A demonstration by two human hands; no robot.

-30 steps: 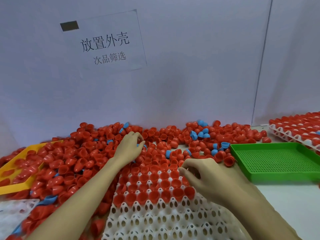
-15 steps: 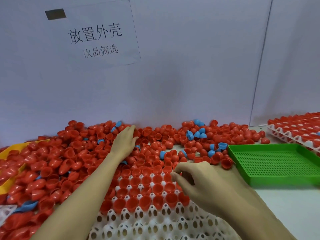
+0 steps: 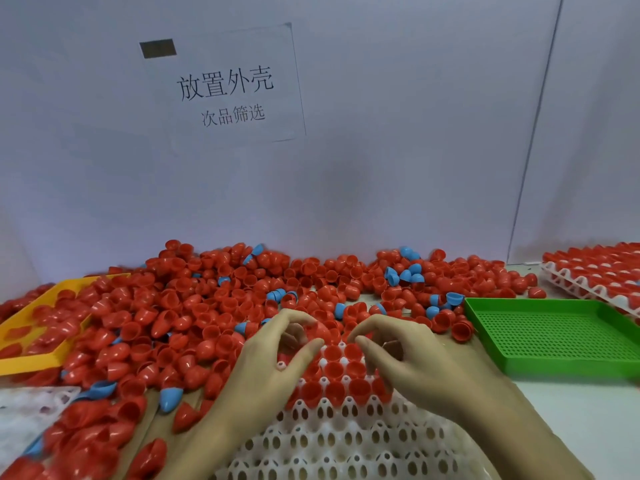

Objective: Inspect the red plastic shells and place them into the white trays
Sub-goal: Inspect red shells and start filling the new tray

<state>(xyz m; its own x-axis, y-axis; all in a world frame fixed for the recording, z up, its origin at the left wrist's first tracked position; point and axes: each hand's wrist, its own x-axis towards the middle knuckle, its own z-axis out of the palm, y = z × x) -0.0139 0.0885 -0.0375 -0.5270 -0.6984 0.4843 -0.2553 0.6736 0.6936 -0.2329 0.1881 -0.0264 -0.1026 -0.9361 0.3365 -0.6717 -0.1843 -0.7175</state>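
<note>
White tray under both curled hands, left hand pinching shell.

Both hands hide several white tray cells — its near end (bottom edge) is cut off.

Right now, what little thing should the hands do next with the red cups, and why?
Probably lower the left hand and drop the red plastic shell pinched at its fingertips into an open pocket of the white plastic tray. The far rows are already filled, rows nearer the person are empty, and both hands, the right hand too, hover over the filled edge.
</note>
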